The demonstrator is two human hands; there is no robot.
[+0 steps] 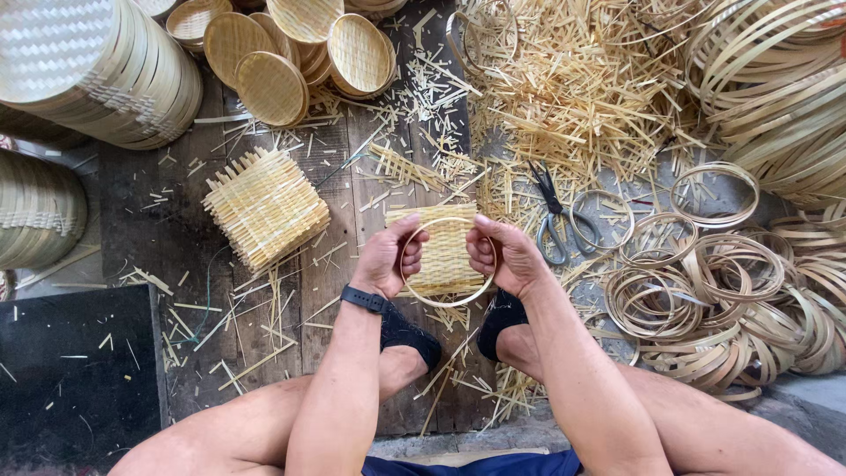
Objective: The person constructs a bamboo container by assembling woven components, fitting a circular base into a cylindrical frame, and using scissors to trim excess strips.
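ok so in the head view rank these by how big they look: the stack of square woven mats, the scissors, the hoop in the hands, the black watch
1. Stack of square woven mats
2. Hoop, held by the left hand and right hand; the scissors look about as long, so unsure
3. Black watch

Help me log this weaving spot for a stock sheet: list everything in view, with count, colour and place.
ring: one, pale, held by both hands
mat: one, tan, behind ring
mat stack: one, tan, left of hands
trays: several, tan, top
rim stacks: two, pale, top left
hoops: many, pale, right
scissors: one, grey, right of hands
offcuts: heap, straw, top right
watch: one, black, left wrist
left hand: grips ring
right hand: grips ring
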